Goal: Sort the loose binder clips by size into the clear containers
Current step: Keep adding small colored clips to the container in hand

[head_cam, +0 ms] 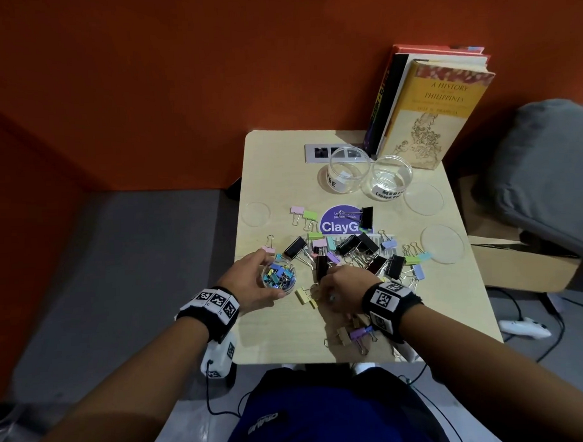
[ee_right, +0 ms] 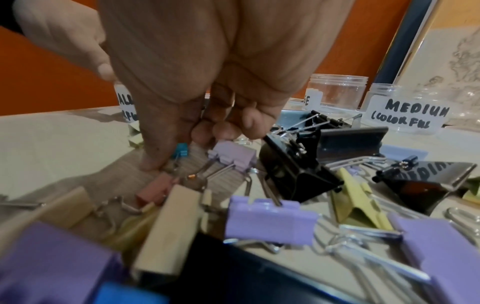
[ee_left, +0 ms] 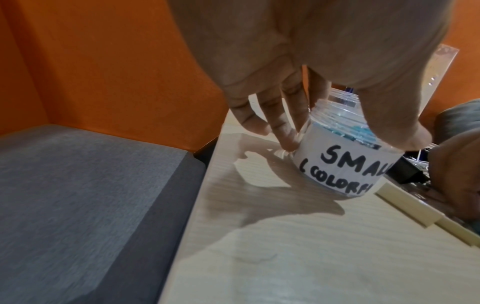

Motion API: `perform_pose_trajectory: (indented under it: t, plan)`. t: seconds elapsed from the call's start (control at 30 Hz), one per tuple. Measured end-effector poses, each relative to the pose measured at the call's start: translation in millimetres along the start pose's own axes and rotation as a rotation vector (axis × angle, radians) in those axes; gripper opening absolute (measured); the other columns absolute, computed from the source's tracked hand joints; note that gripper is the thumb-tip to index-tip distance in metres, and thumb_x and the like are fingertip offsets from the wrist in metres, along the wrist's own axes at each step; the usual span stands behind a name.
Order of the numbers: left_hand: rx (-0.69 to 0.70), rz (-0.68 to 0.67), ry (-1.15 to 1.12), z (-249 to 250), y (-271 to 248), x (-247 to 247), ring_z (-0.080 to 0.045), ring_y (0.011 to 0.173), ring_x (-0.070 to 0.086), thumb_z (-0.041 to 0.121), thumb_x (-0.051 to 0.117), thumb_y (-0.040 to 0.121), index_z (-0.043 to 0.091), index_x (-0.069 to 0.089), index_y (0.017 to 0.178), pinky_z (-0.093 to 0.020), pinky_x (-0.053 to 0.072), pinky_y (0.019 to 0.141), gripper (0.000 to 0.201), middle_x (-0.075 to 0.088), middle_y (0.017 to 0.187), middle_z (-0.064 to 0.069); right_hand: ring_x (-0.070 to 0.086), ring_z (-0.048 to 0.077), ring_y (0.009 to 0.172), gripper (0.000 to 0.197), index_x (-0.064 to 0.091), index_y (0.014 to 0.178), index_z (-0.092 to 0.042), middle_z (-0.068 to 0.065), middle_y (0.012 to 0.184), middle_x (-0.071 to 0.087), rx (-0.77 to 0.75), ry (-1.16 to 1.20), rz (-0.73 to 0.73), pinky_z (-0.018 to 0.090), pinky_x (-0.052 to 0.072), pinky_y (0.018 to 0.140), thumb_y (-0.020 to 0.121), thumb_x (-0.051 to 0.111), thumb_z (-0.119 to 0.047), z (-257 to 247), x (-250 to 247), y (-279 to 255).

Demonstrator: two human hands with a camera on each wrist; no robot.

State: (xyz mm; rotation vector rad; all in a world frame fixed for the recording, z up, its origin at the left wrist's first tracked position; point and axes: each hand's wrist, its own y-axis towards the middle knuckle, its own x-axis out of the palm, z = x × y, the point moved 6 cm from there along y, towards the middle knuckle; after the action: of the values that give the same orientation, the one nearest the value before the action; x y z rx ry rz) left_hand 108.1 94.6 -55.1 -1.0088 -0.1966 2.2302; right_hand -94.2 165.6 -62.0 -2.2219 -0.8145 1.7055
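My left hand (head_cam: 272, 273) grips a clear jar (ee_left: 345, 162) labelled SMALL (COLORFUL), thumb on one side and fingers on the other. The jar (head_cam: 279, 276) stands near the table's left edge and holds several small coloured clips. Just to its right, my right hand (head_cam: 322, 281) is curled down into the loose pile. Its thumb (ee_right: 153, 162) and bent fingers close on a small blue clip (ee_right: 182, 150). Large black clips (head_cam: 367, 244) and pastel medium clips (head_cam: 305, 215) lie scattered across the table. Empty LARGE (head_cam: 348, 172) and MEDIUM (head_cam: 389, 179) jars stand at the back.
Three clear lids (head_cam: 255, 213) (head_cam: 423, 196) (head_cam: 443, 243) lie flat on the table. Books (head_cam: 428, 107) lean on the orange wall behind the jars, beside a socket plate (head_cam: 321, 152). A purple sticker (head_cam: 339, 220) marks the table's middle. A cardboard box (head_cam: 516, 266) sits off the right edge.
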Motion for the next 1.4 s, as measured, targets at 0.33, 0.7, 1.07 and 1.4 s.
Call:
perform_pose_trajectory:
  t: [0.33,0.7,1.07,1.4]
  plan:
    - [0.000,0.001,0.004,1.0,-0.6,-0.3,-0.001,0.089,0.065,0.041,0.090,0.064,0.032,0.051,0.105,-0.026,0.059,0.071,0.056,0.061,0.113,0.016,0.060,0.026,0.092,0.012,0.067,0.095,-0.014,0.005,0.103,0.059,-0.053,-0.072,-0.011,0.037,0.053,0.073,0.086,0.060,-0.018,-5.4,-1.0,-2.4]
    - [-0.004,0.003,-0.034,-0.2,-2.6,0.7,-0.005,0.090,0.066,0.038,0.090,0.065,0.034,0.051,0.103,-0.030,0.062,0.066,0.055,0.060,0.115,0.016,0.063,0.018,0.094,0.029,0.072,0.102,-0.024,-0.003,0.105,0.061,-0.021,0.094,0.039,0.034,0.056,0.078,0.079,0.065,-0.008,10.7,-10.4,-6.5]
    - [-0.025,-0.003,-0.044,1.0,-1.6,2.5,-0.007,0.087,0.067,0.032,0.090,0.066,0.030,0.052,0.107,-0.017,0.056,0.058,0.056,0.061,0.110,0.013,0.059,0.022,0.092,0.022,0.068,0.108,-0.025,-0.001,0.103,0.059,-0.001,-0.105,0.061,0.033,0.054,0.073,0.087,0.064,-0.029,6.3,-2.4,-6.2]
    - [0.051,-0.024,0.156,2.9,3.5,9.2,-0.009,0.112,0.055,0.055,0.080,0.067,0.035,0.046,0.130,-0.034,0.051,0.094,0.075,0.055,0.128,0.012,0.057,0.020,0.076,0.012,0.065,0.092,-0.014,0.002,0.089,0.061,-0.040,0.105,0.226,0.026,0.047,0.068,0.083,0.065,-0.021,-1.2,-20.5,-6.4]
